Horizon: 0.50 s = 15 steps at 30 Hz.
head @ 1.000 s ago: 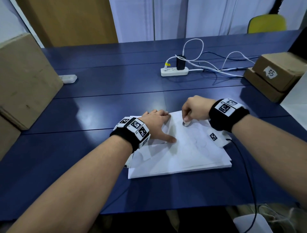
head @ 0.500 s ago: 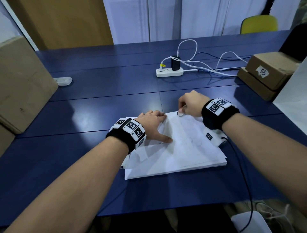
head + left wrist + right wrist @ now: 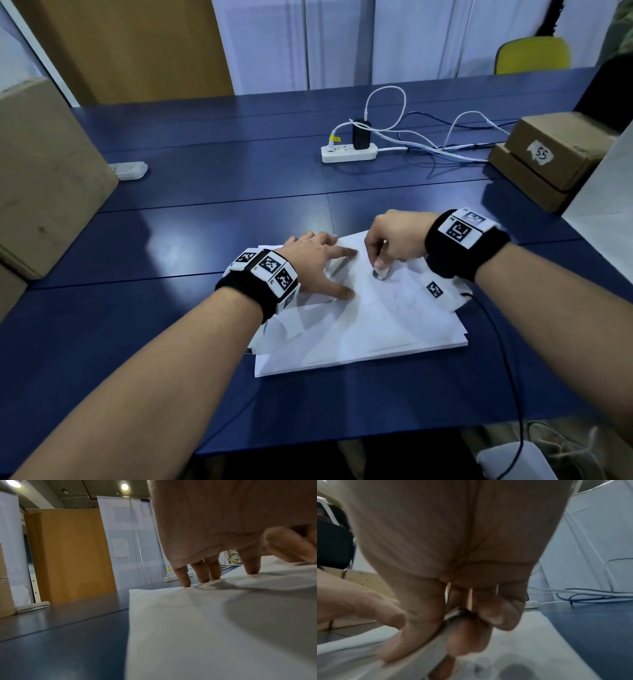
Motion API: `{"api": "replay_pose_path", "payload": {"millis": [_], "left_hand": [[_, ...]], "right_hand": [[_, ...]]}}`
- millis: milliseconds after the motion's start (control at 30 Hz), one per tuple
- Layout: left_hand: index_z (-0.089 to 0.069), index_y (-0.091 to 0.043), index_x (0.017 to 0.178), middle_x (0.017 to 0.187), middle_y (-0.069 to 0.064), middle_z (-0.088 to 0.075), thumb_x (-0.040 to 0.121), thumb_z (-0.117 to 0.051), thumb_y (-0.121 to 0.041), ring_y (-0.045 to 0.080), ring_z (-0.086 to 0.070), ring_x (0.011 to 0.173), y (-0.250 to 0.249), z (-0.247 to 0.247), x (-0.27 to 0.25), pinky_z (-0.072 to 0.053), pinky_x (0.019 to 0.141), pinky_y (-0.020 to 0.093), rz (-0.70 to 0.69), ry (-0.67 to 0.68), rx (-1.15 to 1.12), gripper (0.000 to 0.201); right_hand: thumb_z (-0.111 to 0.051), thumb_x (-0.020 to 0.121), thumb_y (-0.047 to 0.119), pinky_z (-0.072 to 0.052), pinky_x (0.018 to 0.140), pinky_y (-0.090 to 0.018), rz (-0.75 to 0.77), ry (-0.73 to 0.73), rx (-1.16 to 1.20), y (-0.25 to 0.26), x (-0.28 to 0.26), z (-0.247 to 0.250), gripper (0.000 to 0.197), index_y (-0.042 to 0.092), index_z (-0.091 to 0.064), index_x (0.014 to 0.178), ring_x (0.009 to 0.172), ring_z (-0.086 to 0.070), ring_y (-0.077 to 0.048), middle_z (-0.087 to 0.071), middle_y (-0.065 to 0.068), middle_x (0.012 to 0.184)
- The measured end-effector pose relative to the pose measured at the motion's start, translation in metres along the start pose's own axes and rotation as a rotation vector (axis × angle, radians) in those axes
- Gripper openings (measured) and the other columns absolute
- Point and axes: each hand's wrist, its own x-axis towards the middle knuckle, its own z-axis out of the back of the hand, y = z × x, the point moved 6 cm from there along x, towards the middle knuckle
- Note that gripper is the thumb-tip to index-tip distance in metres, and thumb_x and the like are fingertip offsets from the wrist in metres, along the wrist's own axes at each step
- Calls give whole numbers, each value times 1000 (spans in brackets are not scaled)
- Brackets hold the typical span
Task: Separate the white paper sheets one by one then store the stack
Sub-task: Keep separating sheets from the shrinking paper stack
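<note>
A stack of white paper sheets (image 3: 359,329) lies on the blue table (image 3: 205,233) in front of me. My left hand (image 3: 318,263) lies flat on the stack's far left part, fingers (image 3: 205,574) straight and pressing the paper (image 3: 214,622) down. My right hand (image 3: 376,263) is over the stack's far middle. Its thumb and fingers pinch the top sheet's corner (image 3: 379,274), which is lifted and curled back. In the right wrist view the right hand (image 3: 464,618) holds the thin sheet edge (image 3: 412,655) between thumb and fingers.
A white power strip (image 3: 349,152) with a black charger and loose cables sits at the far middle. Two stacked cardboard boxes (image 3: 555,150) stand at the right, a large cardboard box (image 3: 44,178) at the left. A black wrist cable (image 3: 507,359) trails off the near edge.
My right hand has drawn back toward me from the stack's far edge, bringing the pinched corner of the top sheet with it. The left hand keeps pressing in the same place.
</note>
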Motion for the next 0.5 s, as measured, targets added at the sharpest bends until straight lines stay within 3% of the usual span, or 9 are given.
{"api": "replay_pose_path", "payload": {"millis": [100, 167, 333, 500], "left_hand": [[-25, -53, 148, 156, -2, -27, 74, -56, -81, 24, -28, 137, 0, 0, 0, -27, 110, 46, 1, 2, -3, 86], [-25, -53, 148, 156, -2, -27, 75, -54, -81, 24, -28, 137, -1, 0, -1, -27, 110, 47, 2, -2, 9, 84], [-27, -52, 148, 154, 0, -30, 75, -53, -82, 25, -31, 135, -2, 2, -1, -29, 110, 46, 2, -18, 14, 83], [-29, -53, 146, 153, -1, -32, 73, -54, -83, 24, -31, 136, -3, 1, 0, -28, 109, 46, 7, -19, 5, 83]], "right_hand": [[-73, 80, 25, -54, 72, -30, -88, -235, -34, -9, 10, 13, 3, 22, -74, 82, 79, -64, -19, -72, 3, 82], [-70, 82, 27, -56, 77, -34, -133, -347, -33, -16, 12, 20, 4, 23, -71, 82, 83, -65, -23, -72, 1, 86], [-77, 77, 20, -50, 66, -24, -7, -52, -6, -7, 2, 2, 5, 25, -75, 75, 68, -62, -7, -71, 9, 69], [-71, 81, 26, -55, 77, -34, -116, -317, -21, -21, 9, 17, 3, 24, -70, 80, 85, -65, -21, -72, 2, 87]]}}
